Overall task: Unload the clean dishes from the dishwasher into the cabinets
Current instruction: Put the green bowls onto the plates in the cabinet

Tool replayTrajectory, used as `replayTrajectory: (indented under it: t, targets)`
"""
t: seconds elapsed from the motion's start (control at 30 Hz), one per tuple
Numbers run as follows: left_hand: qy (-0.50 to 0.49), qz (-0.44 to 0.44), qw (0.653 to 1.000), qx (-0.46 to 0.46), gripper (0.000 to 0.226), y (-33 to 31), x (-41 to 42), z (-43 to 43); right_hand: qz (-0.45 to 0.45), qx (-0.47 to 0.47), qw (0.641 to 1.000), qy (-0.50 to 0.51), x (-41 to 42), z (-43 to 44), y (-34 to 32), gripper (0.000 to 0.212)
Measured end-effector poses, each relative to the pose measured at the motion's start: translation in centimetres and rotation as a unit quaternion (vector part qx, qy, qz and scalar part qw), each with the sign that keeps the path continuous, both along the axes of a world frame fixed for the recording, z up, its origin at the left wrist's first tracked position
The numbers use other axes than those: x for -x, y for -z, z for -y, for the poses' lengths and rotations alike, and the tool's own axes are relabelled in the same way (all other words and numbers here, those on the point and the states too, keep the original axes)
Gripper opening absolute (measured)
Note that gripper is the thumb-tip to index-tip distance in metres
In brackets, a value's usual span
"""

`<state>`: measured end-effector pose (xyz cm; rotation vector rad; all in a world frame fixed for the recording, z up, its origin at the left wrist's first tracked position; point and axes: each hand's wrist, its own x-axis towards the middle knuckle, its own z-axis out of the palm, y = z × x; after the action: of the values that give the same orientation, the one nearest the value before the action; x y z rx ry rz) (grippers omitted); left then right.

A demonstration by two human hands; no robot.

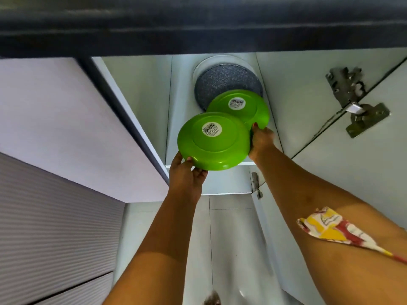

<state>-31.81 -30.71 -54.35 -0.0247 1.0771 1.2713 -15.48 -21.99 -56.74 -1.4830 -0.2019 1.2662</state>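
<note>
Inside an open white upper cabinet (286, 84), the left hand (187, 175) is gripping the near rim of a round glossy green plate (213, 140). The right hand (261, 139) is pinching a second green plate (239, 106) just beyond. Both plates are showing stickered undersides, with a grey speckled plate (224, 82) farther in.

Both bare arms reach upward, forearms extended. Left hand (187, 175) grips the near green plate (213, 142) at its rim; right hand (261, 142) pinches the far green plate (240, 106).

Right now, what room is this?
Probably a kitchen: a near green plate and a far green plate held at an open cupboard holding a grey plate, beside a door hinge.
</note>
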Motion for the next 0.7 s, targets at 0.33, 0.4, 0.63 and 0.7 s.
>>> replayTrajectory:
  t: [0.33, 0.4, 0.63, 0.7]
  targets:
    - [-0.008, -0.027, 1.0, 0.012, 0.059, 1.2, 0.4, -2.7, 0.197, 0.115, 0.969, -0.097, -0.7, -3.0, 0.5, 0.054]
    - [-0.008, -0.035, 0.999, 0.012, 0.059, 1.0, 0.4, -3.2, 0.209, 0.115, 0.965, -0.109, -0.5, -3.5, 0.4, 0.055]
    - [-0.019, -0.038, 0.999, 0.009, 0.054, 0.7, 0.7, -3.9, 0.18, 0.117, 0.968, -0.126, 0.0, -4.7, 0.8, 0.049]
    - [-0.019, -0.038, 0.999, 0.003, 0.054, 0.8, 0.7, -3.9, 0.165, 0.113, 0.972, -0.123, 0.2, -4.6, 0.9, 0.047]
